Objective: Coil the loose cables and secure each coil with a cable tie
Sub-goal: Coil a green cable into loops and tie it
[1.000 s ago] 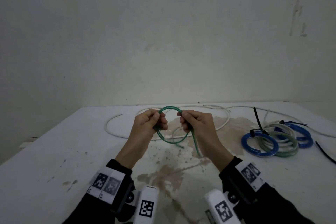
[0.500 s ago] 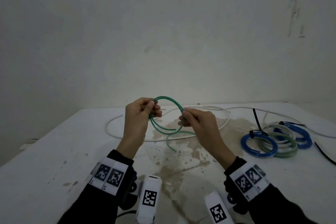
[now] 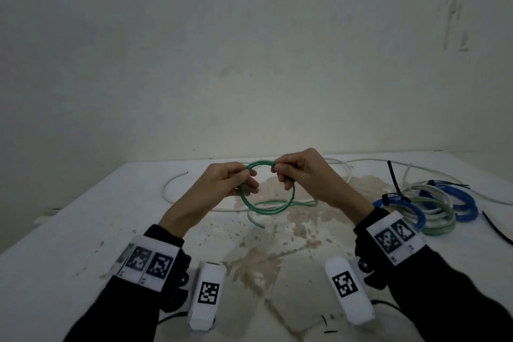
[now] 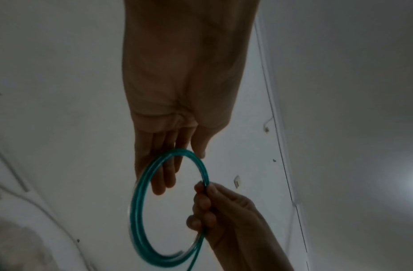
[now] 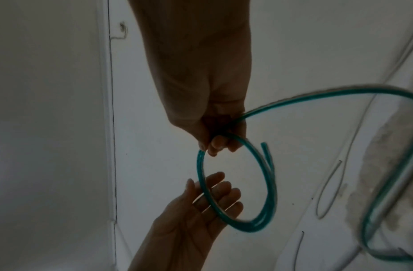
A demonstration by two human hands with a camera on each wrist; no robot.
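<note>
Green, glossy and springy-looking, the cable (image 3: 268,204) is held as a small ring above the stained patch (image 3: 280,233) of the white table (image 3: 69,233), its unwound tail drooping onto that stain. The right hand (image 3: 301,175) pinches the ring's top with curled fingers (image 4: 201,199). The left hand (image 3: 224,184) takes the opposite side: in the head view thumb and forefinger seem to close on it, while the right wrist view shows the other fingers (image 5: 220,192) fairly straight with the turns lying across them.

The main risk, as I judge it, is spring-back. The short cut end (image 5: 264,146) stands free of the ring, so if either hold slackens the turns could fan out and the coil open. Pulling the tail in too fast may twist it or make uneven turns. It could also drag across the white cable (image 3: 177,183) lying beyond the stain. A cable tie (image 3: 392,175) lies well to the right of the stain, by the finished coils (image 3: 433,208); reaching for it leaves one hand to hold everything.
</note>
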